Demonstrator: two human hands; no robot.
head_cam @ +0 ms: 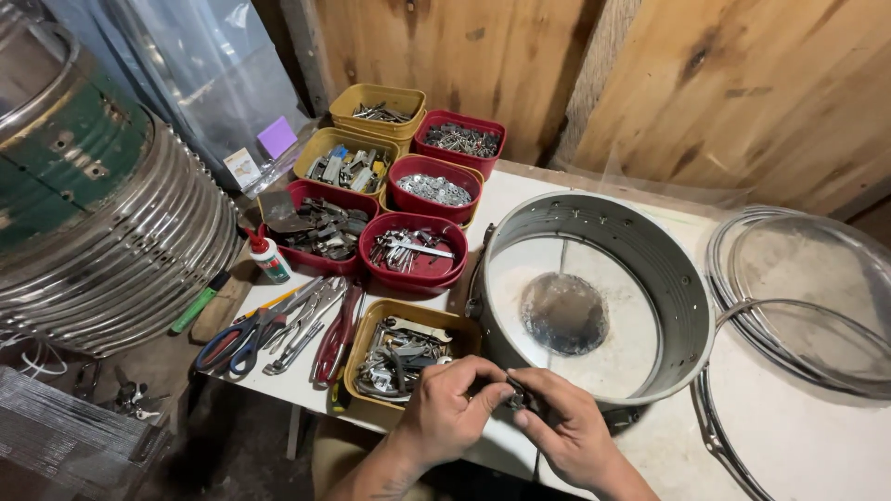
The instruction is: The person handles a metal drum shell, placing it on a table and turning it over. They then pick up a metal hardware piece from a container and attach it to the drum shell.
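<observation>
A grey metal drum shell with a worn, dark-centred drumhead lies flat on the white table. At its near rim, my left hand and my right hand meet. Both pinch a small dark metal fitting against the shell's outer wall, fingers closed around it. Just left of my left hand stands a yellow tray of metal hardware.
Red and yellow trays of screws and metal parts fill the table's far left. Pliers, scissors and wrenches lie beside a glue bottle. Stacked chrome hoops stand left. Drum hoops and a clear head lie right.
</observation>
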